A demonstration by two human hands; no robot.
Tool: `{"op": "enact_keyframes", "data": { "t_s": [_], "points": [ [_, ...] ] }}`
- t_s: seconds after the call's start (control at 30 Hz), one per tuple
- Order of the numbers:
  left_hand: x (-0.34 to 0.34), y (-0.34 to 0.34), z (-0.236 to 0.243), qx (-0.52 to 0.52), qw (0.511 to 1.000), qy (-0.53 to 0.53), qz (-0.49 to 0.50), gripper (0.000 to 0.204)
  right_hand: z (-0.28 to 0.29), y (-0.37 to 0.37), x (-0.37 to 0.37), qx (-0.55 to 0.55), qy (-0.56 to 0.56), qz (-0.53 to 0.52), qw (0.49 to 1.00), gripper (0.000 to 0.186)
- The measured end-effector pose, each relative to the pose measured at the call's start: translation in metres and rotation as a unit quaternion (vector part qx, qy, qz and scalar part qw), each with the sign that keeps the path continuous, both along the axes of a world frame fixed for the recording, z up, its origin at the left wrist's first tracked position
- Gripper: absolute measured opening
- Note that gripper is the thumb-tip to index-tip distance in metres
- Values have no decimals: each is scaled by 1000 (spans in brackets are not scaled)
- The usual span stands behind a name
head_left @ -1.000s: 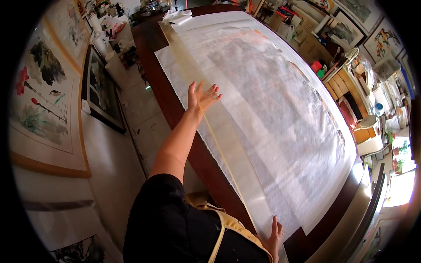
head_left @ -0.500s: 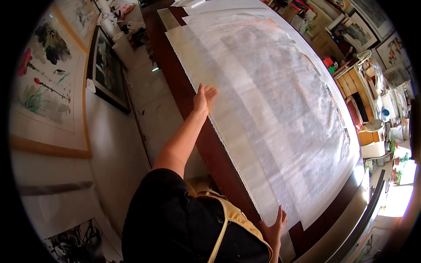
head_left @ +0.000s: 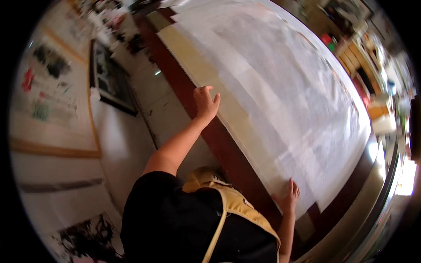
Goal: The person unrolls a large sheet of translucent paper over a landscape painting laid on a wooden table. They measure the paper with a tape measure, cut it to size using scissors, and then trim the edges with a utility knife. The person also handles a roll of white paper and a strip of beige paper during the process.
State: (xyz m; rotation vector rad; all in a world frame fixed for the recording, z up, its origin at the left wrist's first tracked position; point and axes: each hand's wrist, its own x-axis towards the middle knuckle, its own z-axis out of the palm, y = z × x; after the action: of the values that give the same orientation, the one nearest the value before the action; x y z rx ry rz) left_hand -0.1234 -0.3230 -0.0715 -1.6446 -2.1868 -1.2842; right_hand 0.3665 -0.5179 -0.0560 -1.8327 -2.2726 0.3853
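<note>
On the desk [head_left: 224,151], we'd best keep the white sheet [head_left: 280,101] flat, left grip [head_left: 208,106] half-curled, right grip [head_left: 288,200] loosely spread, any hold unclear.

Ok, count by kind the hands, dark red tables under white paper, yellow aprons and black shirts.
Hands (left hand, right hand): 2
Dark red table under white paper: 1
Yellow apron: 1
Black shirt: 1
Total: 5

The sheet [head_left: 280,87] covers the middle of the strip [head_left: 305,226], leaving 2 ends bare. The right hand [head_left: 288,198] is blurred, its thumb smeared. The flower painting [head_left: 48,92] is hazy, the ink painting [head_left: 90,236] cut off below, the clutter [head_left: 109,19] too blurred to identify.
</note>
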Motion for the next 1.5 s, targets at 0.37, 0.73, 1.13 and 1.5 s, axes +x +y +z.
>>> {"op": "enact_keyframes", "data": {
  "t_s": [0.37, 0.73, 1.13, 1.5],
  "points": [
    [245, -91, -3, -77, 827, -22, -556, 42, 11, -119, 13, 91, 108, -293, 946, 65],
    [407, -227, 1, -134, 557, 104, -813, 51, -96, -360, 45, 152, 293, -755, 566, 37],
    [467, -300, -35, -47, 443, 356, -822, 72, -233, -395, 189, 155, 271, -804, 506, 19],
    [487, -289, -20, -95, 445, 301, -838, 59, -328, -383, 316, -155, 166, -653, 723, 36]
  ]
}}
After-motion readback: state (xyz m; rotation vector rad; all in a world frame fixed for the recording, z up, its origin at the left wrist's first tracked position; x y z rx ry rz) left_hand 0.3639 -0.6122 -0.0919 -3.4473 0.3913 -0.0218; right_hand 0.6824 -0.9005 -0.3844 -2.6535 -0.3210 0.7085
